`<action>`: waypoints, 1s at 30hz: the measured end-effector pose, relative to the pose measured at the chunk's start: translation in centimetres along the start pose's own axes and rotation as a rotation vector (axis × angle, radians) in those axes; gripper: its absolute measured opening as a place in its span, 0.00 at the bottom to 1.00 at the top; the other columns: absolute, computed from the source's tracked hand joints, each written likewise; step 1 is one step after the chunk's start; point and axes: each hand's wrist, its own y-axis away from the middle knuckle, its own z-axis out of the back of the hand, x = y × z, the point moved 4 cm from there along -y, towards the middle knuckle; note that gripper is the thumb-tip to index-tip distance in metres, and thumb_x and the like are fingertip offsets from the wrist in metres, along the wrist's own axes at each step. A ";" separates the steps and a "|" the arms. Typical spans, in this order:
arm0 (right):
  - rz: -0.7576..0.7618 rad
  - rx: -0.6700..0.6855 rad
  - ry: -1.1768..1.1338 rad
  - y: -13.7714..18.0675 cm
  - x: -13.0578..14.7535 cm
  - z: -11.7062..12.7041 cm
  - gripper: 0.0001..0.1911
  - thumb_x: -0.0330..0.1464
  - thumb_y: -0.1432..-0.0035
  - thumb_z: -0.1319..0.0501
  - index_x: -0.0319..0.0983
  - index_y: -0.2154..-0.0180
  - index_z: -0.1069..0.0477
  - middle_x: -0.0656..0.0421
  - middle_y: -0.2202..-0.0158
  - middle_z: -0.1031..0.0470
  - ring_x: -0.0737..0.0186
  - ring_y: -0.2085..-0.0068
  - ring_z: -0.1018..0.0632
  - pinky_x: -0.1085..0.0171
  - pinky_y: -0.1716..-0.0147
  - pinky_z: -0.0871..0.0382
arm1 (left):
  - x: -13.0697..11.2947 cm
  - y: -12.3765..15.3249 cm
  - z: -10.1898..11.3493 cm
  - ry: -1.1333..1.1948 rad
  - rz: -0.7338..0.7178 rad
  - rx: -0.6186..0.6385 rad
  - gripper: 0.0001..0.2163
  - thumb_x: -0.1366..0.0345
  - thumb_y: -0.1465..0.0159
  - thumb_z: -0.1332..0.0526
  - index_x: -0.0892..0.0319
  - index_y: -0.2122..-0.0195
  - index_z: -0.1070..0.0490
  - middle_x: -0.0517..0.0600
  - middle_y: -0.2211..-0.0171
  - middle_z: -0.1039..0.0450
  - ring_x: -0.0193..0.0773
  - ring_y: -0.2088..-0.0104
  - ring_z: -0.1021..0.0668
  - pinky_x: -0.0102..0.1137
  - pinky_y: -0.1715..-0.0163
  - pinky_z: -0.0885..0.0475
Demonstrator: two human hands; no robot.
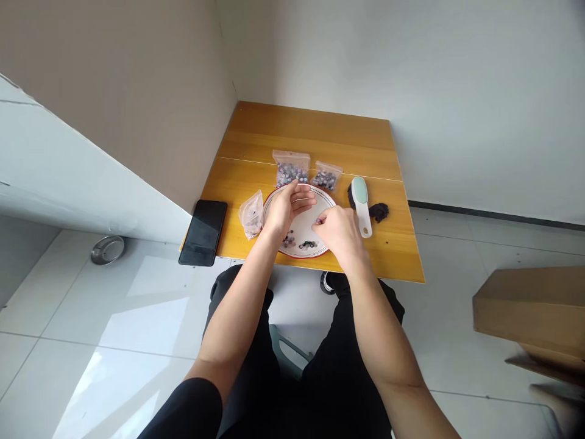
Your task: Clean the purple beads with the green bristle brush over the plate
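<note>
A white plate with a red rim (pixel 327 199) lies on a small wooden table (pixel 311 134) and holds several small dark and coloured beads (pixel 308 245). My left hand (pixel 287 207) hovers over the plate's left half, fingers curled with the tips close together. My right hand (pixel 337 230) is over the plate's right side, fingers pinched on something too small to name. Three clear zip bags sit around the plate: two with beads behind it (pixel 291 169) (pixel 326 176), and one at its left (pixel 251 213).
A black phone (pixel 203 231) overhangs the table's front left corner. A white and green handled tool (pixel 361 204) lies right of the plate beside a dark clump (pixel 379 211). A metal bowl (pixel 107 249) sits on the floor at left; a cardboard box (pixel 532 308) at right.
</note>
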 end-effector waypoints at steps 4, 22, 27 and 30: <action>0.003 -0.005 0.092 0.4 0.6 0.0 0.09 0.26 0.45 0.41 0.35 0.70 0.21 0.46 0.69 0.19 0.53 0.68 0.20 0.61 0.71 0.41 | 0.1 0.0 -0.1 -0.003 0.015 -0.006 0.16 0.55 0.31 0.44 0.61 0.66 0.24 0.51 0.69 0.20 0.36 0.68 0.18 0.32 0.57 0.24; -0.017 0.037 0.131 0.3 0.8 0.2 0.12 0.23 0.43 0.42 0.33 0.62 0.20 0.43 0.63 0.19 0.48 0.63 0.18 0.60 0.67 0.33 | 0.6 0.7 -1.0 -0.010 0.032 -0.012 0.16 0.55 0.31 0.44 0.61 0.66 0.24 0.52 0.68 0.21 0.37 0.67 0.18 0.32 0.56 0.25; 0.000 0.031 0.121 -0.2 0.3 0.0 0.10 0.24 0.44 0.41 0.34 0.64 0.20 0.45 0.66 0.19 0.52 0.64 0.20 0.61 0.66 0.34 | 0.7 0.7 -1.1 -0.029 0.029 0.000 0.16 0.55 0.31 0.44 0.61 0.67 0.24 0.52 0.68 0.21 0.37 0.67 0.18 0.33 0.56 0.25; 0.011 0.021 0.108 -0.2 0.3 -0.1 0.10 0.25 0.44 0.41 0.36 0.68 0.20 0.48 0.70 0.20 0.54 0.66 0.20 0.61 0.67 0.36 | 0.5 0.7 -1.1 -0.035 0.025 -0.012 0.16 0.55 0.31 0.43 0.61 0.67 0.24 0.53 0.68 0.21 0.37 0.67 0.18 0.33 0.57 0.25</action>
